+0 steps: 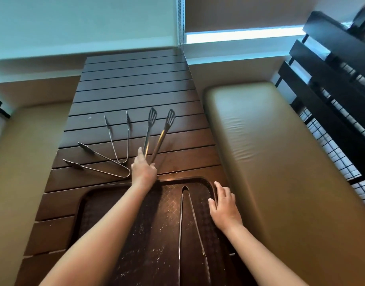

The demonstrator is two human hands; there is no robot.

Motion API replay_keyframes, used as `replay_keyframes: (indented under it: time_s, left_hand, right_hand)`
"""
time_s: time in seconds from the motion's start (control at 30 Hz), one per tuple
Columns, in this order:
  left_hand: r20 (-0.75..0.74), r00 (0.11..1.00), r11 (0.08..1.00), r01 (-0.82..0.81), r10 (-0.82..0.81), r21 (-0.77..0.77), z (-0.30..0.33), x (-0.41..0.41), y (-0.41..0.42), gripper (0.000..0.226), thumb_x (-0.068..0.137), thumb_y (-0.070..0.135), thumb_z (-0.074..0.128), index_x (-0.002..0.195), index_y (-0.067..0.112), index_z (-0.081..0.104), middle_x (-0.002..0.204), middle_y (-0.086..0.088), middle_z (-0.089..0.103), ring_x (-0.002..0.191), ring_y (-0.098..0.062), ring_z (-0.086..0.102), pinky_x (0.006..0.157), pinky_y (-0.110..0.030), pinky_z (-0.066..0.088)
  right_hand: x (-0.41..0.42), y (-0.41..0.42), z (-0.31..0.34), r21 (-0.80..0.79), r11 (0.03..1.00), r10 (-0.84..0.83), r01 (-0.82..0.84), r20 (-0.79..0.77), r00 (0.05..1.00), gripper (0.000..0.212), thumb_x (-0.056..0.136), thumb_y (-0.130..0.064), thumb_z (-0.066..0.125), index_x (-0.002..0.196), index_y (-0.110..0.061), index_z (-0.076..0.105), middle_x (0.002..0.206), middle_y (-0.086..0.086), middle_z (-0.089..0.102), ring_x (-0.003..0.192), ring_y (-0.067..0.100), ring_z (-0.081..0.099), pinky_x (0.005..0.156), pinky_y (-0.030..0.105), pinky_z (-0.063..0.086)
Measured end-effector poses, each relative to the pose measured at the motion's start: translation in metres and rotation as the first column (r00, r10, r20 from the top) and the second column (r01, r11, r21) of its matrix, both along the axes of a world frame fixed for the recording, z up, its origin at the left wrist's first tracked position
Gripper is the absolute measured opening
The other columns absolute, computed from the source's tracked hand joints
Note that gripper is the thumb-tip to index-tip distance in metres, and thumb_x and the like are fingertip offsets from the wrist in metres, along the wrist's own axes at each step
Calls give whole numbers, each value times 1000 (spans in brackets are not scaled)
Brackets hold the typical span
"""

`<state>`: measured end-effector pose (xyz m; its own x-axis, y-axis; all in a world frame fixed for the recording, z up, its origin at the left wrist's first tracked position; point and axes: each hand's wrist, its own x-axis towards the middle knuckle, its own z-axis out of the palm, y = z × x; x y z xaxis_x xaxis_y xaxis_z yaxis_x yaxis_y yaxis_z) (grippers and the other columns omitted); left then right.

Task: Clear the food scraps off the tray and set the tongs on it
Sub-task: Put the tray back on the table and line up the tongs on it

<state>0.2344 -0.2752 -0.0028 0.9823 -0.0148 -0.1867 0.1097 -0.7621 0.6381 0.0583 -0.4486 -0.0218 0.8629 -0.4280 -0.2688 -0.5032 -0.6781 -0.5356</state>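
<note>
Four pairs of tongs are in view. One long pair (190, 230) lies on the dark brown tray (107, 195), hinge end away from you, arms running back toward you along the right half of the tray. The tray sits at the near end of the slatted dark wood worktop (136, 87) and shows small pale specks (144, 254) scattered across its textured floor.

Your left hand (144, 169) reaches past the far rim of the tray and takes hold of the hinge end of the slotted-head tongs (157, 135) — index finger extended along one arm, the remaining fingers curled about the handles. These tongs rest on the worktop with both slotted heads pointing away from you.

Your right hand (224, 205) lies flat with fingers straight and relaxed at the right rim of the tray, near its far right corner, holding nothing. It is just beside the long pair, not touching it.

Two further pairs lie on the worktop left of your left hand — a narrow serrated pair (118, 139) pointing away from you, and a wider serrated pair (99, 162) with tips pointing left. Both are apart from the tray.

Padded tan benches (280, 162) flank the worktop on both sides.
</note>
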Motion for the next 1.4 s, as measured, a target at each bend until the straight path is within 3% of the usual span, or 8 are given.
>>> replay_keyframes:
  time_s: [0.17,0.4,0.6,0.73,0.9,1.03,1.2,1.4]
  left_hand:
    - [100,983,987,157,-153,-30,13,-47,31,67,86,3,56,146,5,24,140,-15,42,129,-32,37,111,-36,27]
    - [35,839,794,499,-543,347,47,-87,79,79,83,2,52,149,18,13,150,-2,30,131,-26,30,111,-32,23]
    - [10,686,572,599,-728,560,61,-101,109,69,91,5,42,149,24,11,152,1,27,133,-23,28,110,-29,21]
    - [44,583,481,623,-812,617,69,-109,122,69,90,2,42,148,27,17,150,3,30,136,-19,26,111,-30,20]
    - [197,557,558,609,-807,564,73,-100,132,59,79,4,62,134,23,51,131,-4,57,124,-28,50,105,-44,34]
    - [458,792,907,278,-403,317,79,-117,120,60,78,15,70,134,16,49,140,-12,44,131,-35,38,105,-53,36]
    - [-55,990,990,132,-129,54,83,-165,86,77,88,47,53,149,25,13,145,-10,27,131,-27,35,103,-38,34]
    - [-126,978,983,174,-165,62,55,-187,90,65,90,10,38,149,10,12,133,-11,50,117,-29,51,93,-32,38]
  right_hand:
    - [1,20,22,-92,995,67,-48,225,972,47,94,-27,48,139,-16,39,131,6,43,119,20,39,101,32,41]
    - [12,58,70,-387,902,387,-191,533,752,45,88,-32,38,132,-22,43,130,4,50,125,22,35,101,52,33]
    - [8,73,89,-339,888,344,-310,43,938,52,95,-27,36,146,-27,30,150,-5,33,144,20,16,114,55,1]
    - [-8,70,82,-292,879,358,-377,-117,926,44,93,-19,42,136,-27,45,134,-2,50,125,24,44,107,43,29]
    - [-26,77,83,-291,858,421,-424,-76,904,32,90,-7,42,109,-17,65,109,3,63,103,27,60,78,28,44]
    - [-33,91,81,-173,941,306,-292,61,950,25,90,-7,43,97,-8,67,100,10,66,94,29,62,68,26,38]
    - [-37,116,78,112,985,115,-133,152,982,24,86,-8,46,87,-9,70,83,9,68,81,25,64,64,30,48]
    - [-44,135,68,159,971,170,-181,82,982,23,87,-14,48,93,-5,68,89,13,69,86,27,64,74,35,51]
